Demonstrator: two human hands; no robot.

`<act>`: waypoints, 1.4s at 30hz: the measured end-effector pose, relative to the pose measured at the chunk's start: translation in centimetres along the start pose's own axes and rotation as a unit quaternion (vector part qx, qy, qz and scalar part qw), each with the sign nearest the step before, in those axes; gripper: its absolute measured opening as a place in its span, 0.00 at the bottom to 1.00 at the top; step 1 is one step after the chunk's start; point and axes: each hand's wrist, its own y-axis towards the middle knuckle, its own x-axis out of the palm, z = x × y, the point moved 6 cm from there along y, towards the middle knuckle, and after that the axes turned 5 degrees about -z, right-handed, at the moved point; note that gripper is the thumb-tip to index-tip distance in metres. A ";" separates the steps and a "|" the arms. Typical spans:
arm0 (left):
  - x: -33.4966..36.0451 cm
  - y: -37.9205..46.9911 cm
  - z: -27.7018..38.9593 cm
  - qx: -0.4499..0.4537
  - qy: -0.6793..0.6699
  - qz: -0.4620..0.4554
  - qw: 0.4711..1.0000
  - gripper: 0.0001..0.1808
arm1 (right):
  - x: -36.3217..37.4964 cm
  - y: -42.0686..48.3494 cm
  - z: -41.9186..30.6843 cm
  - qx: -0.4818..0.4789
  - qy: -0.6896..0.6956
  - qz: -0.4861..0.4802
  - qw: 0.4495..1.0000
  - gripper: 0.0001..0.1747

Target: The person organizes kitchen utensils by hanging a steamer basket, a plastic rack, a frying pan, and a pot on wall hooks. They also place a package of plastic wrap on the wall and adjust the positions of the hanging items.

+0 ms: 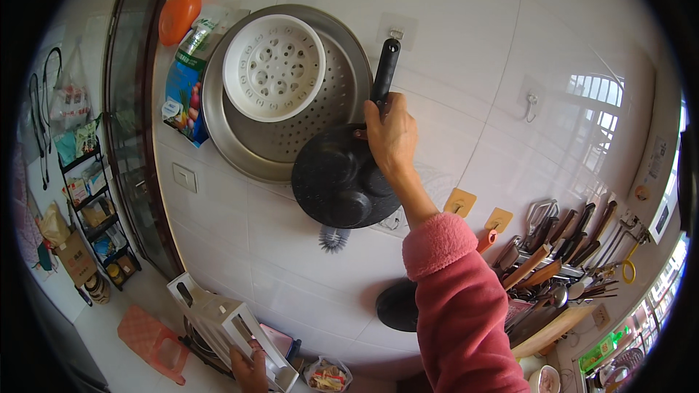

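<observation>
My right hand point(394, 128) holds the black handle of a dark speckled pan with several round wells point(347, 180) against the tiled wall. The tip of the handle is at a metal wall hook point(397, 34); whether it hangs there I cannot tell. Low in the view, my left hand point(250, 365) grips a white plastic stool or rack point(218, 311) by its edge. Left of the pan, a white perforated steamer tray point(274, 68) hangs in front of a large perforated metal steamer pan point(333, 114).
Knives and utensils fill a wall rack point(568, 270) at right. Another black pan point(396, 305) is partly behind my right sleeve. A pink plastic stool point(153, 344) stands on the floor at lower left, near a black shelf cart point(93, 204). A blue printed bag point(188, 95) hangs beside the steamer.
</observation>
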 end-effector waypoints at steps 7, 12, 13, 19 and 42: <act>-0.6 -0.3 2.5 0.001 0.201 0.030 0.979 0.15 | 0.2 0.1 -0.4 -0.017 0.053 0.012 0.998 0.20; -1.2 -0.5 0.3 0.004 0.199 0.031 0.979 0.15 | -1.1 -0.7 0.2 -0.010 0.082 0.027 0.996 0.19; -0.7 -0.6 1.8 0.011 0.204 0.035 0.978 0.15 | -1.4 -1.2 0.4 -0.006 0.095 0.032 0.995 0.19; 1.1 0.8 2.8 0.025 -0.022 -0.035 0.999 0.12 | -7.7 -5.2 1.9 0.076 0.172 0.067 0.980 0.18; 3.3 0.7 -0.2 0.009 0.001 -0.075 0.997 0.25 | -19.3 -5.4 9.5 0.138 0.080 0.181 0.970 0.17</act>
